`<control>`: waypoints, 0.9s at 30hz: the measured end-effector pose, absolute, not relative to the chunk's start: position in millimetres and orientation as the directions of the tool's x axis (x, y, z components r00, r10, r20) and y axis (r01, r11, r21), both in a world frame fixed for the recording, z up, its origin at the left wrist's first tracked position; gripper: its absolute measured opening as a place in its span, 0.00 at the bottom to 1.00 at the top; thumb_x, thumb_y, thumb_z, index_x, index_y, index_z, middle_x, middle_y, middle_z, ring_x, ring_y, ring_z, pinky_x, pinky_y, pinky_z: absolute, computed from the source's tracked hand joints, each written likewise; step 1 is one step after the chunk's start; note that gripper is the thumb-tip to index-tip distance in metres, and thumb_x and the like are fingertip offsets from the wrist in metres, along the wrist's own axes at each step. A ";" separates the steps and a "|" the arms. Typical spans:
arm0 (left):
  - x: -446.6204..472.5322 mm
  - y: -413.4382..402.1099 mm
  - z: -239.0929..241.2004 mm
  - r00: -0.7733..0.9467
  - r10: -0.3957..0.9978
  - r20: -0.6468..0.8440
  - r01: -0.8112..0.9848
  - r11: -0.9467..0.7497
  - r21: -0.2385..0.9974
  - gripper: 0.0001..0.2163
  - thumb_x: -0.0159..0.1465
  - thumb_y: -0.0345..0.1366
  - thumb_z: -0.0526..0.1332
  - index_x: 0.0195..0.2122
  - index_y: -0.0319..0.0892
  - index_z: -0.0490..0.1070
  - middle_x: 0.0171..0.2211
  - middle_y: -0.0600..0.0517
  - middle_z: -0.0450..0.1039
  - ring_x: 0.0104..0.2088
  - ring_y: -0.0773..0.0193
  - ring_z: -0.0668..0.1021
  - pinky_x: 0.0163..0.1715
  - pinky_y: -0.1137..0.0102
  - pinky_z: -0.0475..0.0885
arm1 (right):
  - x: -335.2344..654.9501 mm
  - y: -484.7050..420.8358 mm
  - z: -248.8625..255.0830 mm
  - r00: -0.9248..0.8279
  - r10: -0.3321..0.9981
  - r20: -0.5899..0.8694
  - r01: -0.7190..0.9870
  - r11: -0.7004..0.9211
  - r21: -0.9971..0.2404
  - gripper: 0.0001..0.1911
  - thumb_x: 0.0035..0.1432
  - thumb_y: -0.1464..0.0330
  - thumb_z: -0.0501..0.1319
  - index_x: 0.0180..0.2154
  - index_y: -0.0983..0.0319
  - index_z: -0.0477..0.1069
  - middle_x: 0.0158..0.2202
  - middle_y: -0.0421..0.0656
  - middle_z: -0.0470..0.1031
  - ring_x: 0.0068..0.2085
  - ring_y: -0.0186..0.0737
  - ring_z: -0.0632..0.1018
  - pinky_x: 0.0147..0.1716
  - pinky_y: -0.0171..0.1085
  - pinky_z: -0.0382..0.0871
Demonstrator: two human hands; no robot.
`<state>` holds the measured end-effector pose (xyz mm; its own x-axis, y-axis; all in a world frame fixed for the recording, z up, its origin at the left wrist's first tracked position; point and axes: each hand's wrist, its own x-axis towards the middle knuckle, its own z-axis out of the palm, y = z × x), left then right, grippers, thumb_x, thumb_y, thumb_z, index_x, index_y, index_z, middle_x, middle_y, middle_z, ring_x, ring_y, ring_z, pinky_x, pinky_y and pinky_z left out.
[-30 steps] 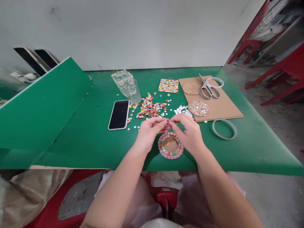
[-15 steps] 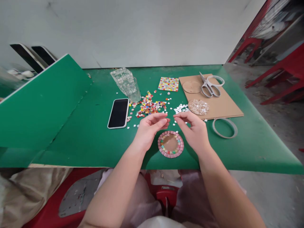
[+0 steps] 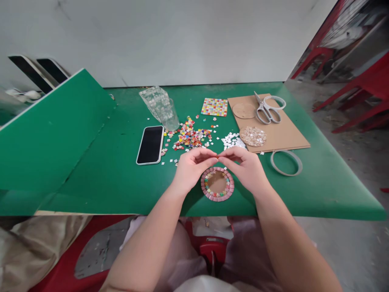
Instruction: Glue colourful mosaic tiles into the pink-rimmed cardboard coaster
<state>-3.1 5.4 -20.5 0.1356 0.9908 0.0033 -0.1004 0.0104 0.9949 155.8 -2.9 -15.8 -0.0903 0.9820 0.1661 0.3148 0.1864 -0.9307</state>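
My left hand (image 3: 194,164) and my right hand (image 3: 243,166) meet fingertip to fingertip above the table. Both are closed in a pinch around something tiny, a hint of orange-red between the tips, too small to name. Just below them lies a round coaster (image 3: 217,198), edged with pink tiles and an inner ring of small coloured pieces around a bare brown middle. Beyond my fingers spreads a heap of mixed coloured mosaic tiles (image 3: 190,136). White tiles (image 3: 231,140) lie in a smaller pile behind my right hand.
A phone (image 3: 150,145) lies left of the tiles, near a clear cup (image 3: 170,117) with a plastic packet. At right, cardboard (image 3: 282,134) carries scissors (image 3: 265,111), a tape roll and round discs. Another tape roll (image 3: 299,168) lies in front. A tiled square (image 3: 214,107) sits behind.
My two hands have come together, closing the gap between their fingertips. The coaster and the other things on the table stay in place; the view has shifted slightly.
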 end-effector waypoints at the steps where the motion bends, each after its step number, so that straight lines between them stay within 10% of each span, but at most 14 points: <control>1: -2.8 5.4 -20.8 0.136 0.991 0.003 -0.098 0.010 0.995 0.06 0.49 0.32 0.69 0.29 0.41 0.74 0.27 0.55 0.77 0.30 0.69 0.78 0.34 0.72 0.74 | 156.7 -3.3 -16.0 -0.096 0.982 0.165 0.303 0.187 -0.934 0.04 0.52 0.68 0.63 0.32 0.59 0.75 0.31 0.39 0.77 0.32 0.34 0.76 0.33 0.34 0.71; 18: -2.9 4.0 -18.9 0.197 0.980 -0.030 -0.015 0.034 0.999 0.06 0.50 0.35 0.68 0.25 0.40 0.72 0.22 0.56 0.73 0.25 0.70 0.74 0.27 0.74 0.69 | 162.3 -9.8 -19.3 -0.182 0.978 0.102 0.162 0.132 -0.978 0.06 0.51 0.65 0.64 0.32 0.60 0.74 0.32 0.41 0.75 0.35 0.36 0.76 0.37 0.38 0.71; 27: -16.1 6.6 -18.6 0.178 0.981 0.078 0.337 -0.135 0.932 0.06 0.57 0.38 0.62 0.34 0.45 0.77 0.34 0.53 0.78 0.35 0.63 0.78 0.38 0.68 0.71 | 171.8 -9.8 -20.0 -0.185 0.941 0.284 0.470 0.338 -0.815 0.03 0.53 0.67 0.63 0.32 0.60 0.72 0.32 0.41 0.74 0.35 0.37 0.75 0.35 0.37 0.70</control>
